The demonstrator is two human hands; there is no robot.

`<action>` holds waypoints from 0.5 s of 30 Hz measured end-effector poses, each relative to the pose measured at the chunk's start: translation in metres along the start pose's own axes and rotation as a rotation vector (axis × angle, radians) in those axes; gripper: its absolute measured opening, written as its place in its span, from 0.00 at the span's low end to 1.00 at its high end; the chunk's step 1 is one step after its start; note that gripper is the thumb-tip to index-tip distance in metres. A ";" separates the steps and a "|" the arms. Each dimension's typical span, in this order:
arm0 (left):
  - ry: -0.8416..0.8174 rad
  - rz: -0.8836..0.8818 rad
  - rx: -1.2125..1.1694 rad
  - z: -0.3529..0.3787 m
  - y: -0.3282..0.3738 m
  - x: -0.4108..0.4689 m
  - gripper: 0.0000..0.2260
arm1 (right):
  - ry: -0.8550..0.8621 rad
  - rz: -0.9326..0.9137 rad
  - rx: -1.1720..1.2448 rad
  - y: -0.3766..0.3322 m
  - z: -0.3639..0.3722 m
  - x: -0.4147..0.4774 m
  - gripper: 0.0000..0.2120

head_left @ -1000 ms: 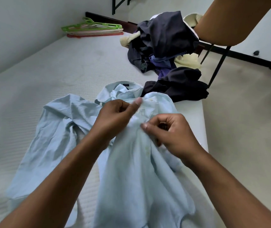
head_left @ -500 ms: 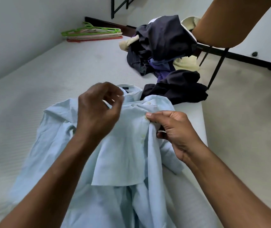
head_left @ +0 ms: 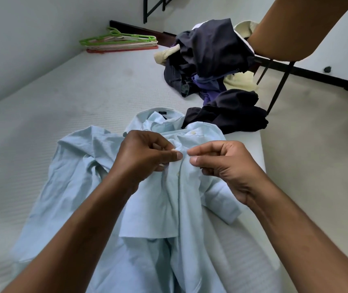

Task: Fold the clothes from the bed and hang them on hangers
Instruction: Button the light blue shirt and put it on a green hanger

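Observation:
A light blue button-up shirt (head_left: 152,208) lies spread on the white bed (head_left: 41,123), collar pointing away from me. My left hand (head_left: 145,155) pinches the front placket just below the collar. My right hand (head_left: 221,163) pinches the opposite edge of the placket, fingertips almost touching the left hand's. A white button shows near the collar. A stack of green, pink and red plastic hangers (head_left: 122,42) rests at the bed's far end by the wall.
A pile of dark, purple and cream clothes (head_left: 209,60) sits at the far right of the bed, with a dark garment (head_left: 228,115) beside the shirt collar. A brown chair (head_left: 308,28) on black legs stands on the floor to the right.
My left hand dropped from above the collar and came in to pinch the placket. Both hands now meet at the shirt front.

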State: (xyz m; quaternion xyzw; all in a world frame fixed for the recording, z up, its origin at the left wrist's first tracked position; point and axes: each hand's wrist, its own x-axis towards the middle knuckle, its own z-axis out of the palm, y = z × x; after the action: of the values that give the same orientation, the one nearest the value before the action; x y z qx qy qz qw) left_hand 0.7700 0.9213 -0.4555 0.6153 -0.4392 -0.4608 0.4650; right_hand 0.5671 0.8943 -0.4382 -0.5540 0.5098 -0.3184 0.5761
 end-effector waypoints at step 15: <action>-0.085 0.066 0.138 0.003 0.008 -0.007 0.06 | 0.246 -0.287 -0.183 0.003 0.022 -0.013 0.16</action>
State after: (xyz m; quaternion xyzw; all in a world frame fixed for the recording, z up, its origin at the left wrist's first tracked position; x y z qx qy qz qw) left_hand 0.7651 0.9266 -0.4472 0.6109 -0.5093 -0.4396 0.4173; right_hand 0.5838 0.9134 -0.4407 -0.6281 0.5188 -0.4148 0.4053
